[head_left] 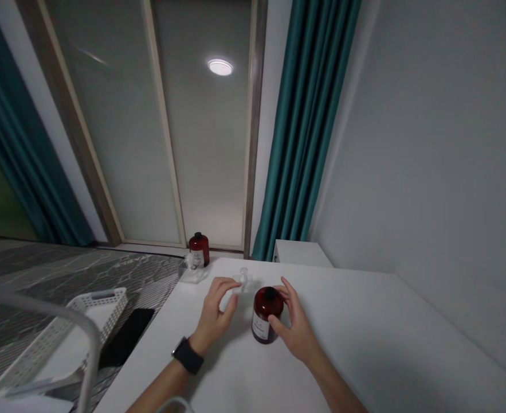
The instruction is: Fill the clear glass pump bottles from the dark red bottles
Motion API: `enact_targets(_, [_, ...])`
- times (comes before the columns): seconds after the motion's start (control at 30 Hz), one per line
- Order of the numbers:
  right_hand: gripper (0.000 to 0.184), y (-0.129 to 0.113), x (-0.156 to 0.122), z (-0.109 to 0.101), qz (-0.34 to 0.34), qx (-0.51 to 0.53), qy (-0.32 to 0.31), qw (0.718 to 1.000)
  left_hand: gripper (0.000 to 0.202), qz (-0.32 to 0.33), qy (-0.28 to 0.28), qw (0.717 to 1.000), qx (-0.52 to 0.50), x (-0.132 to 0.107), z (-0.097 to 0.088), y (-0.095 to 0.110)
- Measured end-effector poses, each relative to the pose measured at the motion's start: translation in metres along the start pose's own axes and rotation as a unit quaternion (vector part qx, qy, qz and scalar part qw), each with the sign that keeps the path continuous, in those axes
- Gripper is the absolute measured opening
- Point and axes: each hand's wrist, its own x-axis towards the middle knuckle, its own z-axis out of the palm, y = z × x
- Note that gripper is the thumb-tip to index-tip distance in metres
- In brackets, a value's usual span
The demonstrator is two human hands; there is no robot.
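Note:
An amber-brown bottle [261, 308] with a black cap and a white label stands upright on the white table [321, 355]. My right hand [294, 327] is around its right side, thumb at the front and fingers behind. To the left of this bottle, my left hand [216, 312] hovers with thumb and fingers curved apart, holding nothing. Just beyond its fingertips is a small clear item [244, 276] with a rounded knob; its kind is hard to make out. At the table's far left corner, a second amber bottle [200, 246] stands behind a clear item on a clear base [192, 274].
Left of the table is a white perforated basket [119, 301] beside a black flat object [130, 332]. A grey curved tube [91, 332] crosses the lower left. A white cabinet [299, 252] stands behind the table, near a teal curtain [308, 126] and frosted sliding doors [210, 155].

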Motion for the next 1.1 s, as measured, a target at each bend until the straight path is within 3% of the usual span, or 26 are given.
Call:
enact_targets(0.17, [0.070, -0.004, -0.002, 0.003, -0.021, 0.064, -0.041, 0.997, 0.023, 0.014, -0.111, 0.992, -0.050, 0.020, 0.008, 0.028])
enact_targets(0.4, [0.072, -0.001, 0.001, -0.004, -0.029, 0.059, -0.063, 0.996, 0.025, -0.011, -0.187, 0.980, -0.065, 0.034, 0.023, 0.034])
enact_targets(0.67, [0.075, -0.008, 0.001, -0.004, -0.014, 0.081, -0.097, 0.992, 0.022, -0.015, -0.218, 0.974, -0.066, 0.039, 0.019, 0.041])
enact_targets(0.87, [0.083, -0.008, 0.002, -0.004, -0.005, 0.094, -0.094, 0.991, 0.016, -0.020, -0.199, 0.977, -0.073, 0.040, 0.019, 0.046])
enact_targets(1.1, [0.080, -0.002, 0.002, -0.008, 0.010, 0.083, -0.092, 0.992, 0.010, -0.042, -0.164, 0.984, -0.057, 0.036, 0.024, 0.050])
